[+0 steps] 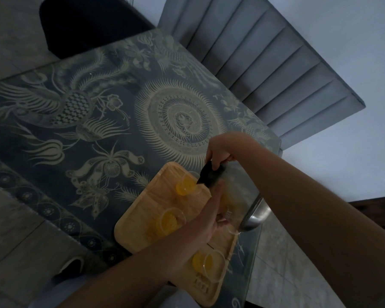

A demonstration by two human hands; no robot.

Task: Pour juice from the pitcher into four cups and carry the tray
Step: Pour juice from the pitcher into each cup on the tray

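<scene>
A wooden tray (142, 232) lies at the table's near right corner. Three clear cups of orange juice show on it: a far cup (186, 185), a middle cup (170, 221) and a near cup (207, 262). A clear pitcher (236, 196) with a black lid is tilted over the tray, its dark spout touching the far cup's rim. My right hand (220, 152) grips the pitcher's top. My left hand (209, 214) presses flat against the pitcher's side and base. Any fourth cup is hidden behind my hands.
The table (87, 130) has a dark patterned glass top. A grey padded chair (265, 63) stands at its far right side, and a black chair (87, 23) at the far left. A metal table leg (257, 216) shows under the glass by the pitcher.
</scene>
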